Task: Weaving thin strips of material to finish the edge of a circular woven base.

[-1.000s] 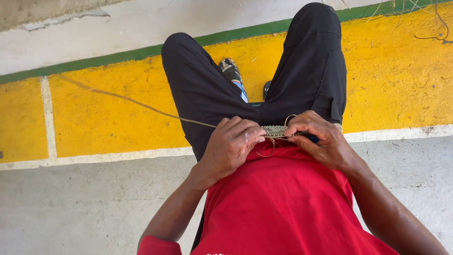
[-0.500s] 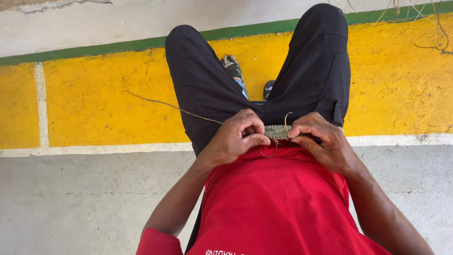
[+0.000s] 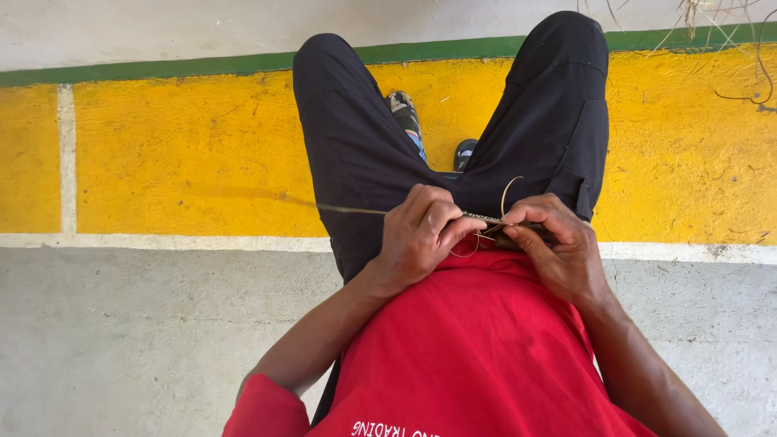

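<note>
A narrow woven band (image 3: 486, 218), greenish-grey and flat, lies level between the two hands just above the hem of the red shirt; only a short stretch of it shows. From its left end a thin straw-coloured strand (image 3: 348, 210) runs out straight and taut across the dark trouser leg. At its right end a loose pale fibre (image 3: 507, 192) curls upward in an open loop.

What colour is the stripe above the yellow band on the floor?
Green: a narrow green stripe runs along the top edge of the yellow band, clearest in the head view.
</note>
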